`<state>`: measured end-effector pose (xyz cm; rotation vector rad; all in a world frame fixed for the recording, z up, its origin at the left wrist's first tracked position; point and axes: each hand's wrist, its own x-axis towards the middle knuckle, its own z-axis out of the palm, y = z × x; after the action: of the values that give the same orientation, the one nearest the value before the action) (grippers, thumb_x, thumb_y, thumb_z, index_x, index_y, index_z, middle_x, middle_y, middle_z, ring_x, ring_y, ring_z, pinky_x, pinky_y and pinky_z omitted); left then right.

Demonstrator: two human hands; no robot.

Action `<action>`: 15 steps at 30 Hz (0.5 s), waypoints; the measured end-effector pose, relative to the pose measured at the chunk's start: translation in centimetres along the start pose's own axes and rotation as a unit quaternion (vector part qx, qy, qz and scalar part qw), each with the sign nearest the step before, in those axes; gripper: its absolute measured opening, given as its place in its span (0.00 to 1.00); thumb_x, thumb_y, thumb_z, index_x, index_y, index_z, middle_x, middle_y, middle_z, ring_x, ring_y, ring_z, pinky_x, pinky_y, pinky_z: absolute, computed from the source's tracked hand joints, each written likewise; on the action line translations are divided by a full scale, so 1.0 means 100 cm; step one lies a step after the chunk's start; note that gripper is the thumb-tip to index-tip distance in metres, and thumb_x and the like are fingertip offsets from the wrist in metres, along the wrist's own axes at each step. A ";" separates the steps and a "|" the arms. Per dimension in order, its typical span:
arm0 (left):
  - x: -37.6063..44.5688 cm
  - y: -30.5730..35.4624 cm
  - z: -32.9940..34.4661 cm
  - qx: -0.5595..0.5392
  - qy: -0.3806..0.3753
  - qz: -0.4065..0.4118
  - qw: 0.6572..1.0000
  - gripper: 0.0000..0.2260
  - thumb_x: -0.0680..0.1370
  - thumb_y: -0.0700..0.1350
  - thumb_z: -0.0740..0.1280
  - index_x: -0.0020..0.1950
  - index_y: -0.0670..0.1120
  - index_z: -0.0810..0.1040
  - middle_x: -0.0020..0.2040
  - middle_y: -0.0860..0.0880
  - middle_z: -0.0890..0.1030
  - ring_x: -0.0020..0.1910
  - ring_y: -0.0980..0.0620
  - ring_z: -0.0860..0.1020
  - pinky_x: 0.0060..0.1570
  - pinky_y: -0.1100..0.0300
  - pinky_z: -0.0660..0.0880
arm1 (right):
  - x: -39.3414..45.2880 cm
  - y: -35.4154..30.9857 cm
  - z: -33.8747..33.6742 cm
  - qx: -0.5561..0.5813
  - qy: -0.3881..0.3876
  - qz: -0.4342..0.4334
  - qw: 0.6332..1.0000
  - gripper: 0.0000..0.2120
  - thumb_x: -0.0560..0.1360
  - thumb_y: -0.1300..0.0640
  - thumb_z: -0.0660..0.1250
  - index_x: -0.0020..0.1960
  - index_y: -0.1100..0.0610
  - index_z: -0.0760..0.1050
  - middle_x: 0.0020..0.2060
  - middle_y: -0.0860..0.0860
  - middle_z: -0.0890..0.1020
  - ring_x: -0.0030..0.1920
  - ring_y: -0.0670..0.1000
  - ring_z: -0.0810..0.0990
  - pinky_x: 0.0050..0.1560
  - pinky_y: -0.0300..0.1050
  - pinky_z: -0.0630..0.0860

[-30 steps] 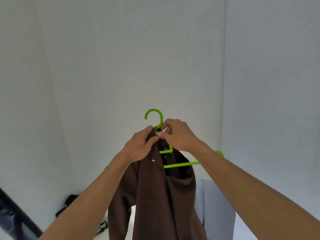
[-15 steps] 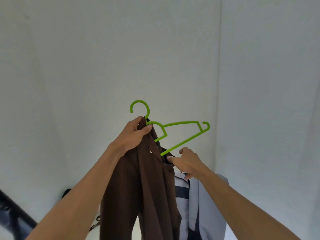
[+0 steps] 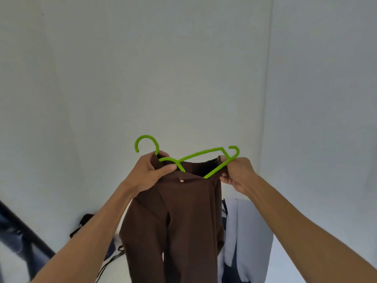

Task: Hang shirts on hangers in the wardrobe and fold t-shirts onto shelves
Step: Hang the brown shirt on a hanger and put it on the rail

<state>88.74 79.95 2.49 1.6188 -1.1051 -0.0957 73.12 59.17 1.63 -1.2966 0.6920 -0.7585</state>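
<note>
Since 0.5 s ago the right hand (image 3: 237, 173) has risen from below the hanger (image 3: 204, 158) and now pinches the brown shirt (image 3: 183, 221) at the hanger's right end. Left hand (image 3: 151, 172) grips collar and hanger neck below the hook. Both forearms reach up; the shirt hangs between them against the wall (image 3: 183, 68).

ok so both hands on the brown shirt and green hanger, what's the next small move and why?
Probably pull the brown shirt shoulder over the green plastic hanger arm's bare end. The right hand pinches cloth beside that exposed tip, while the left hand holds collar and hanger below the hook.
</note>
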 end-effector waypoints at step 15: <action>0.000 -0.021 0.018 -0.081 -0.102 -0.063 0.989 0.10 0.79 0.50 0.69 0.44 0.45 0.84 0.40 0.47 0.83 0.42 0.53 0.81 0.45 0.60 0.77 | 0.005 -0.026 -0.050 -0.084 0.011 -0.051 0.995 0.12 0.80 0.54 0.68 0.47 0.63 0.81 0.32 0.53 0.75 0.26 0.47 0.71 0.29 0.41 0.78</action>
<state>88.90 78.51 0.14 1.5555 -1.1171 -0.4330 69.12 55.68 3.51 -1.4884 0.7233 -0.8108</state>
